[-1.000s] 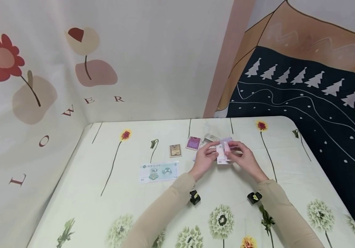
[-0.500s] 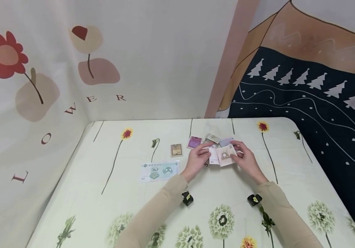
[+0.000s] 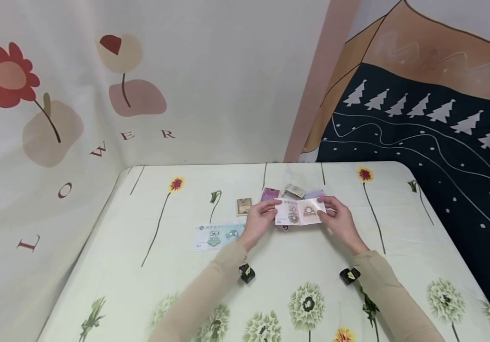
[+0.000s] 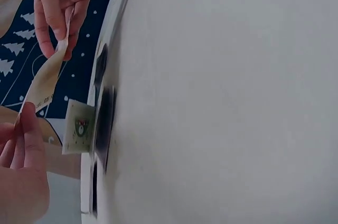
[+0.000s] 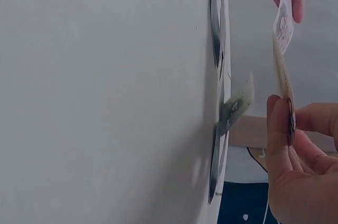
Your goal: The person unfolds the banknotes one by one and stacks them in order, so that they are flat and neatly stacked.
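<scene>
Since the earlier frame, the left hand [image 3: 259,222] had moved away from the right hand [image 3: 341,224], and the pink 20 banknote [image 3: 299,212] between them had opened almost flat, its centre crease showing. Each hand pinched one end between thumb and fingers, raised above the flowered tablecloth [image 3: 305,266]. Just beyond the hands, a purple folded note [image 3: 269,193] and a lavender note [image 3: 315,194] were partly hidden behind the held note and fingers; between them a grey-green folded note [image 4: 80,128] stood up at a tilt. Beyond the left hand, to its left, lay a brown printed paper [image 3: 243,206]; nearer, a green 50 banknote [image 3: 215,237] lay flat, its right end covered by the left arm.
</scene>
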Demonstrator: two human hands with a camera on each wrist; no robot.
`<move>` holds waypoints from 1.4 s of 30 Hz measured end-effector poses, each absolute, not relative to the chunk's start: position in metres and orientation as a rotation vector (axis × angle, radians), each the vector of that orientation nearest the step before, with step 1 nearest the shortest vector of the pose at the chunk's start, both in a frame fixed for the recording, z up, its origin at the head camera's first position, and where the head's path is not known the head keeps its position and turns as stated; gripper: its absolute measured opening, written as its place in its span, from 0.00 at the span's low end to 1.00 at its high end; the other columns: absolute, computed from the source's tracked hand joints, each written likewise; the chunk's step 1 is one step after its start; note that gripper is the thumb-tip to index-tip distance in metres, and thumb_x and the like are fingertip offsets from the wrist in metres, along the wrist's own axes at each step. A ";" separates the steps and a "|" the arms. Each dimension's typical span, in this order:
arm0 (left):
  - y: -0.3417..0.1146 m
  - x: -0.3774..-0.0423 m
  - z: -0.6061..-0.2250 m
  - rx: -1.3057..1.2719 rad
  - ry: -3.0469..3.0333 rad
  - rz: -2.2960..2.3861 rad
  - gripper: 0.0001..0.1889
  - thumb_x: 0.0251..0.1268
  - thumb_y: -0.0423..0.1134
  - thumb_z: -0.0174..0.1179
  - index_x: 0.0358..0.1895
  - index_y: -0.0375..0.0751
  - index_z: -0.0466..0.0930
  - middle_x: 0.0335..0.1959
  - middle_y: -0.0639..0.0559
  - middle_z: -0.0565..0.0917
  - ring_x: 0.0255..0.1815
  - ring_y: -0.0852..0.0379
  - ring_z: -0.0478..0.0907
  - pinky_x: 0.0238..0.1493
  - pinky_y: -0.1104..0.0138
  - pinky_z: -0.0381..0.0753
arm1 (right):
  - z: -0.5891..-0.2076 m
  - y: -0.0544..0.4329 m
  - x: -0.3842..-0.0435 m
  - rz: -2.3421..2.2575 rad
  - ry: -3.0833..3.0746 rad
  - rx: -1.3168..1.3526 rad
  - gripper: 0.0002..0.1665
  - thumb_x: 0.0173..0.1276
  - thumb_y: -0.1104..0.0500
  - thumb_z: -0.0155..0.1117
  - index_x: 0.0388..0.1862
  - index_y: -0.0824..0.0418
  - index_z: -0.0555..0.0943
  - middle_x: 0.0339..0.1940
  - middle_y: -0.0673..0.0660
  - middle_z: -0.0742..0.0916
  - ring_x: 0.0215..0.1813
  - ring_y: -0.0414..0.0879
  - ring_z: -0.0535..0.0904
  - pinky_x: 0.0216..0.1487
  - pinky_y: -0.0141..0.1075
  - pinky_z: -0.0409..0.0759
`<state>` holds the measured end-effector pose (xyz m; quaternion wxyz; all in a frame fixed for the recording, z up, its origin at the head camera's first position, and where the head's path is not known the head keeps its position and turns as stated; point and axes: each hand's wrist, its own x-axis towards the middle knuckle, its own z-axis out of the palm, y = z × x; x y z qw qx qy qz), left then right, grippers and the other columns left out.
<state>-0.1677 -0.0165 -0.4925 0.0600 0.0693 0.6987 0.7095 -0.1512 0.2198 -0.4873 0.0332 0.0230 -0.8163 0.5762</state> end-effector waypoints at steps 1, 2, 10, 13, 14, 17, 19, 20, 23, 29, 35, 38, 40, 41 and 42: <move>-0.019 -0.168 -0.493 0.198 2.118 2.139 0.15 0.62 0.21 0.53 0.51 0.29 0.81 0.50 0.38 0.82 0.49 0.48 0.80 0.47 0.66 0.81 | -0.487 0.219 -0.151 1.782 -2.506 0.078 0.21 0.64 0.75 0.59 0.56 0.75 0.73 0.52 0.76 0.79 0.49 0.63 0.80 0.39 0.22 0.78; -0.021 -0.168 -0.494 0.187 2.124 2.129 0.15 0.62 0.21 0.53 0.52 0.28 0.80 0.51 0.37 0.82 0.50 0.46 0.80 0.47 0.66 0.81 | -0.487 0.218 -0.151 1.783 -2.508 0.086 0.21 0.64 0.75 0.59 0.56 0.75 0.73 0.52 0.76 0.79 0.49 0.63 0.80 0.39 0.22 0.78; -0.039 -0.166 -0.499 0.091 2.093 2.117 0.16 0.64 0.21 0.53 0.53 0.30 0.79 0.55 0.37 0.79 0.52 0.42 0.79 0.47 0.65 0.81 | -0.488 0.207 -0.153 1.874 -2.492 0.058 0.22 0.63 0.74 0.60 0.57 0.75 0.73 0.51 0.74 0.80 0.47 0.55 0.81 0.41 0.24 0.78; -0.047 -0.166 -0.501 0.081 2.120 2.093 0.16 0.64 0.22 0.54 0.53 0.31 0.79 0.55 0.38 0.80 0.51 0.45 0.80 0.46 0.66 0.82 | -0.490 0.202 -0.154 1.904 -2.487 0.045 0.23 0.63 0.75 0.60 0.58 0.75 0.73 0.50 0.74 0.81 0.45 0.51 0.82 0.41 0.24 0.79; -0.049 -0.166 -0.502 0.076 2.126 2.085 0.16 0.64 0.22 0.54 0.53 0.31 0.79 0.55 0.39 0.80 0.51 0.46 0.80 0.46 0.66 0.82 | -0.491 0.200 -0.154 1.907 -2.488 0.047 0.23 0.63 0.75 0.60 0.58 0.75 0.73 0.50 0.74 0.80 0.46 0.51 0.82 0.41 0.24 0.79; -0.055 -0.167 -0.503 0.073 2.146 2.072 0.16 0.64 0.23 0.54 0.53 0.31 0.79 0.54 0.38 0.80 0.51 0.47 0.80 0.45 0.67 0.82 | -0.492 0.196 -0.155 1.937 -2.472 0.065 0.22 0.63 0.76 0.59 0.57 0.76 0.73 0.52 0.75 0.79 0.48 0.53 0.80 0.42 0.24 0.78; -0.059 -0.167 -0.504 0.062 2.149 2.068 0.16 0.64 0.23 0.55 0.54 0.32 0.79 0.53 0.38 0.81 0.51 0.47 0.80 0.46 0.67 0.81 | -0.492 0.193 -0.155 1.953 -2.467 0.079 0.21 0.63 0.76 0.59 0.56 0.77 0.73 0.53 0.75 0.79 0.49 0.53 0.80 0.42 0.24 0.78; -0.061 -0.167 -0.504 0.054 2.147 2.068 0.16 0.64 0.23 0.54 0.54 0.31 0.79 0.53 0.38 0.81 0.51 0.47 0.80 0.46 0.67 0.81 | -0.492 0.192 -0.154 1.967 -2.467 0.085 0.20 0.63 0.76 0.59 0.55 0.77 0.73 0.53 0.75 0.79 0.49 0.52 0.79 0.42 0.24 0.78; -0.067 -0.166 -0.504 0.024 2.160 2.044 0.16 0.64 0.24 0.55 0.54 0.33 0.79 0.51 0.39 0.81 0.50 0.47 0.80 0.46 0.67 0.81 | -0.492 0.188 -0.153 2.014 -2.468 0.078 0.19 0.64 0.74 0.59 0.55 0.77 0.73 0.48 0.71 0.82 0.45 0.45 0.80 0.41 0.24 0.78; -0.080 -0.163 -0.503 0.010 2.206 2.018 0.16 0.63 0.23 0.55 0.52 0.33 0.81 0.53 0.43 0.79 0.48 0.50 0.79 0.46 0.67 0.81 | -0.493 0.179 -0.153 2.144 -2.423 0.076 0.20 0.63 0.75 0.59 0.55 0.77 0.73 0.34 0.62 0.85 0.34 0.38 0.81 0.36 0.26 0.78; -0.095 -0.157 -0.504 -0.029 2.228 2.023 0.15 0.62 0.22 0.56 0.51 0.33 0.82 0.53 0.45 0.79 0.45 0.54 0.79 0.43 0.68 0.82 | -0.494 0.165 -0.153 2.182 -2.413 0.105 0.18 0.63 0.74 0.60 0.53 0.76 0.74 0.31 0.57 0.84 0.31 0.36 0.79 0.33 0.27 0.76; -0.104 -0.154 -0.504 -0.037 2.254 1.995 0.15 0.62 0.22 0.56 0.50 0.33 0.82 0.47 0.45 0.81 0.41 0.56 0.80 0.41 0.68 0.82 | -0.495 0.158 -0.152 2.188 -2.428 0.112 0.18 0.63 0.74 0.61 0.52 0.75 0.75 0.28 0.54 0.83 0.29 0.36 0.77 0.30 0.27 0.74; -0.110 -0.153 -0.503 -0.035 2.273 1.973 0.14 0.62 0.22 0.56 0.51 0.32 0.82 0.42 0.44 0.81 0.39 0.57 0.80 0.41 0.68 0.82 | -0.495 0.153 -0.151 2.201 -2.428 0.125 0.18 0.63 0.74 0.61 0.52 0.75 0.75 0.27 0.53 0.83 0.28 0.37 0.77 0.29 0.28 0.74; -0.112 -0.153 -0.502 -0.036 2.276 1.968 0.15 0.62 0.22 0.56 0.51 0.32 0.82 0.41 0.45 0.81 0.39 0.57 0.80 0.41 0.68 0.82 | -0.496 0.151 -0.151 2.208 -2.427 0.127 0.18 0.62 0.74 0.61 0.52 0.75 0.75 0.27 0.53 0.83 0.28 0.37 0.77 0.29 0.28 0.74; -0.115 -0.153 -0.502 -0.031 2.289 1.960 0.15 0.62 0.22 0.56 0.50 0.32 0.82 0.40 0.45 0.81 0.39 0.57 0.80 0.40 0.68 0.82 | -0.497 0.149 -0.150 2.215 -2.427 0.130 0.18 0.62 0.74 0.61 0.52 0.75 0.75 0.27 0.54 0.83 0.28 0.38 0.77 0.29 0.28 0.74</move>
